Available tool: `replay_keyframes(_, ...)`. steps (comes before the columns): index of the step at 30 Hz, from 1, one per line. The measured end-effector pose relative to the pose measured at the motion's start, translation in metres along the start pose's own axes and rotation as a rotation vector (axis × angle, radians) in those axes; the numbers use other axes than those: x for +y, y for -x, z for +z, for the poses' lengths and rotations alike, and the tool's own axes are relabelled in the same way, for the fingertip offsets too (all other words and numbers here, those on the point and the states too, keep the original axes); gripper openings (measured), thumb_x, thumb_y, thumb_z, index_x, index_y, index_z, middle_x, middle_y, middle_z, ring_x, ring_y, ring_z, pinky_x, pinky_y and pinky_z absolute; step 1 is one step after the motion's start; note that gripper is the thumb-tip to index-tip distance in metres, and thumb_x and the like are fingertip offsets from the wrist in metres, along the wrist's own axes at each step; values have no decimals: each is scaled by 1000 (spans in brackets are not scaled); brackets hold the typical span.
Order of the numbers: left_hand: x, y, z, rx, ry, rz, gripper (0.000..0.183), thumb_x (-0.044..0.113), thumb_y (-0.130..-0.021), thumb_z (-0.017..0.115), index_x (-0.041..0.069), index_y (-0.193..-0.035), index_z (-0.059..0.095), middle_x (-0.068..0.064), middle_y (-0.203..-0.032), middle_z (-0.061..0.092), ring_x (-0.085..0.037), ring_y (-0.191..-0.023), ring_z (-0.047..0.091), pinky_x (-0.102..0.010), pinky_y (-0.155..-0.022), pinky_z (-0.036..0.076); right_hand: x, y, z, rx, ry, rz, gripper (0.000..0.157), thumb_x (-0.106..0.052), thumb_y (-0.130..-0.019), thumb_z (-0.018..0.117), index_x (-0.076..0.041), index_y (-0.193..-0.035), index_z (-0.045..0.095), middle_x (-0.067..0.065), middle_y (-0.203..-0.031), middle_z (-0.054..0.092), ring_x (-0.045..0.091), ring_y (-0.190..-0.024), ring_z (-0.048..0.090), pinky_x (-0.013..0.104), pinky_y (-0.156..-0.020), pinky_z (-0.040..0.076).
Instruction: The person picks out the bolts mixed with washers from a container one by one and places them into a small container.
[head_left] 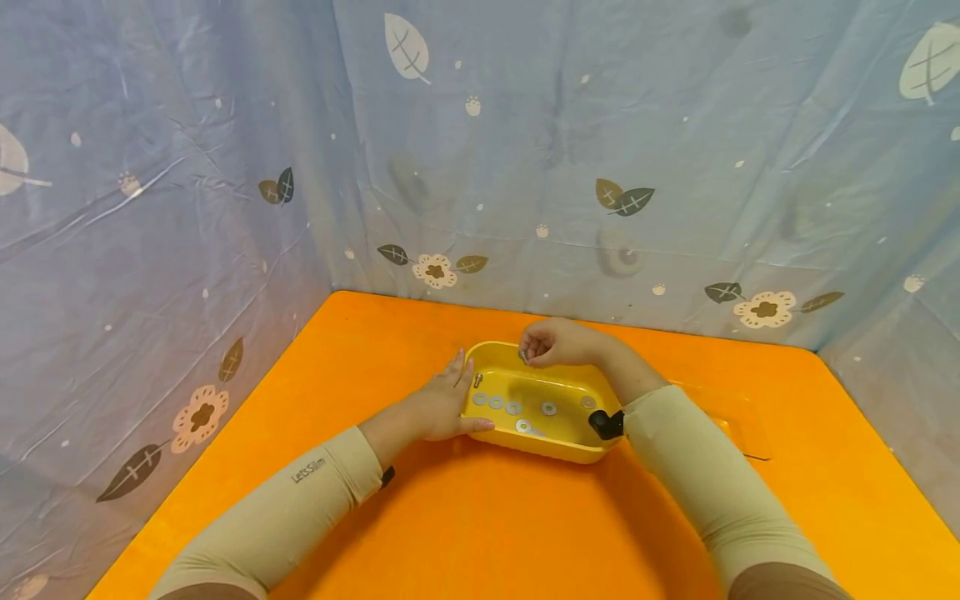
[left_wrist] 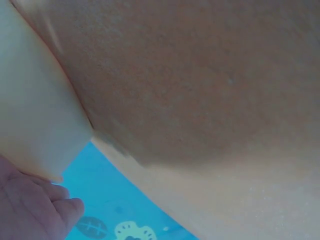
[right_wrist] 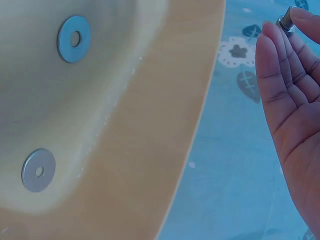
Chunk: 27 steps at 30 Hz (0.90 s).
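Observation:
A yellow plastic tub (head_left: 555, 448) sits on the orange table. My left hand (head_left: 442, 404) lies along its left end, fingers straight and spread, thumb across the near rim; the left wrist view shows only part of this hand. Over the far rim, my right hand (head_left: 558, 343) pinches a small metal bolt (right_wrist: 286, 22) between thumb and fingertips. Several flat round washers (head_left: 549, 409) lie scattered on the tub floor, and two of them, a bluish one (right_wrist: 74, 39) and a greyer one (right_wrist: 38, 170), appear in the right wrist view. Another small bolt (head_left: 477, 380) lies near my left fingers.
A clear plastic piece (head_left: 738, 421) lies on the table (head_left: 465, 533) to the right, partly behind my right forearm. The black wrist camera (head_left: 606, 425) overlaps the tub's right end. A blue-grey leaf-print curtain (head_left: 510, 167) hangs behind the table and at both sides.

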<state>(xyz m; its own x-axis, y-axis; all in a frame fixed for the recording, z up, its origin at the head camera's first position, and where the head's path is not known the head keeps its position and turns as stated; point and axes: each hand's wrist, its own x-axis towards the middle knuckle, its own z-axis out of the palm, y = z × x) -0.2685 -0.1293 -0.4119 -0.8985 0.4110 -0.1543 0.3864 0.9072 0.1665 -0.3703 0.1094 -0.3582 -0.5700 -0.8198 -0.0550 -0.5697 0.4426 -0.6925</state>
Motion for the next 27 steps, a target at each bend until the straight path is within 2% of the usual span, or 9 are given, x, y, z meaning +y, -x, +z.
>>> replay_keyframes(6, -1, 0, 3, 6, -19, 9, 113, 78, -74, 35, -2, -144, -2, -22, -149, -13, -29, -139, 0, -44, -109, 17, -7, 15, -1, -11, -17, -19, 11, -10, -85, 64, -4, -94, 60, 5, -84, 59, 19, -78, 56, 27, -70, 50)
replay_keyframes(14, 0, 2, 1, 4, -1, 12, 111, 76, -76, 38, -1, -144, -3, -20, -148, -16, -29, -139, -1, -45, -110, 16, -8, 40, -10, 7, -62, -24, 15, -7, -86, 63, 0, -98, 59, 7, -86, 58, 22, -78, 55, 27, -70, 50)
replay_keyframes(21, 0, 2, 2, 6, -7, 9, 112, 77, -75, 36, -1, -144, -4, -19, -148, -18, -29, -139, -2, -44, -110, 15, -2, 72, -24, 82, -67, -2, 14, -10, -86, 63, -5, -99, 59, 10, -88, 59, 23, -79, 56, 27, -70, 50)
replay_keyframes(27, 0, 1, 2, 3, -10, 10, 112, 77, -75, 36, -1, -144, -4, -19, -148, -19, -30, -139, -1, -44, -110, 15, 8, 103, -39, 145, -100, 12, 16, -7, -87, 62, 1, -99, 56, 12, -85, 57, 26, -76, 55, 26, -68, 50)
